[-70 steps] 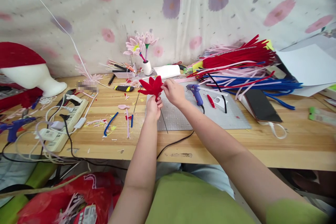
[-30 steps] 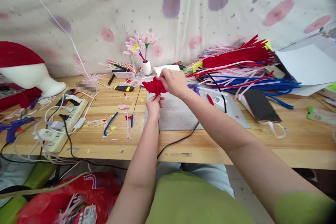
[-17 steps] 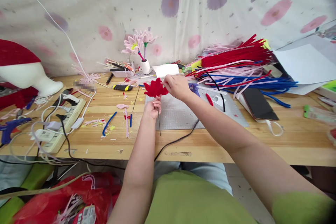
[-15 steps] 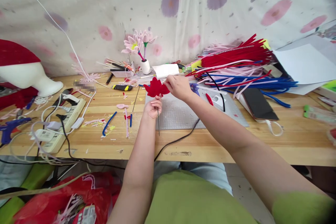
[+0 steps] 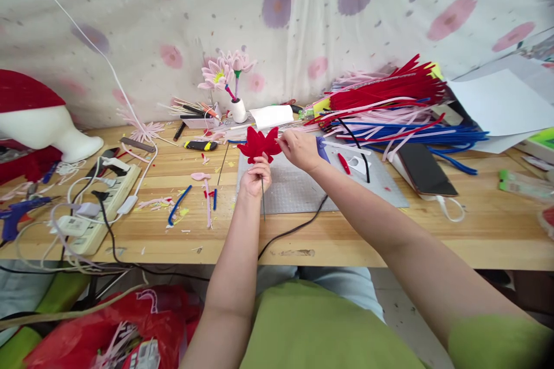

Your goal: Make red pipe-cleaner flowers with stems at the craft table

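Observation:
A red pipe-cleaner flower point(image 5: 258, 144) on a thin dark wire stem stands upright over the grey cutting mat point(image 5: 303, 190). My left hand point(image 5: 256, 175) is closed around the stem just under the bloom. My right hand point(image 5: 299, 149) pinches a petal on the flower's right side. The stem's lower end pokes out below my left hand toward the mat.
A blue glue gun point(image 5: 322, 149) lies behind my right hand. Red, blue and pink pipe cleaners point(image 5: 389, 109) are heaped at the back right beside a black phone point(image 5: 422, 162). A power strip with cables point(image 5: 104, 196) sits at left. Pink flowers in a white vase point(image 5: 231, 83) stand at the back.
The flower tilted from leaning left to flattened, then stood upright. My right hand shifted from the top of the bloom to its right petals. My left hand stayed on the stem.

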Demonstrator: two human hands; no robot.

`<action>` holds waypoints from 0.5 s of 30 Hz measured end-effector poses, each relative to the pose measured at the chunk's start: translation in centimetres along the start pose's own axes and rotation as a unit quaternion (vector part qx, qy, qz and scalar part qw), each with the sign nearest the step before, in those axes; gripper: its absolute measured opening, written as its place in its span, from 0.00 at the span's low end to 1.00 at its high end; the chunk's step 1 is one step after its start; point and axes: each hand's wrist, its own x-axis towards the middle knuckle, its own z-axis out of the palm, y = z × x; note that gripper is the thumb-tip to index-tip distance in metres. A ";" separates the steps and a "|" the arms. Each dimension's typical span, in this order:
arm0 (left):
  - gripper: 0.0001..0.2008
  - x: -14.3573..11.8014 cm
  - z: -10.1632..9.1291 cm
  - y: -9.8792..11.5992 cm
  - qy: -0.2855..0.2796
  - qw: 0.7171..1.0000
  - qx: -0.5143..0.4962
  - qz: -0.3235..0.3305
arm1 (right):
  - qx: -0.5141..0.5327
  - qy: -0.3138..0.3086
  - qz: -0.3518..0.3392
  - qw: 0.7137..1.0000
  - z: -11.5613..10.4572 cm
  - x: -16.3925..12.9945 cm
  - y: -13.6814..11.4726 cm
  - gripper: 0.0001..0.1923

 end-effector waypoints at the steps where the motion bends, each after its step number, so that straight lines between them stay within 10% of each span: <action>1: 0.18 -0.2 0.1 0.0 -0.010 1.000 -0.010 -0.005 | -0.005 0.009 -0.001 1.000 0.1 0.0 0.1 0.18; 9: 0.16 -0.5 0.7 -0.9 -0.113 0.972 -0.189 -0.078 | 0.093 0.088 0.066 0.990 2.5 -3.0 -0.8 0.14; 15: 0.16 -0.5 1.0 -1.3 -0.100 0.989 -0.111 0.003 | 0.314 0.095 0.213 0.920 3.6 -3.9 -2.6 0.12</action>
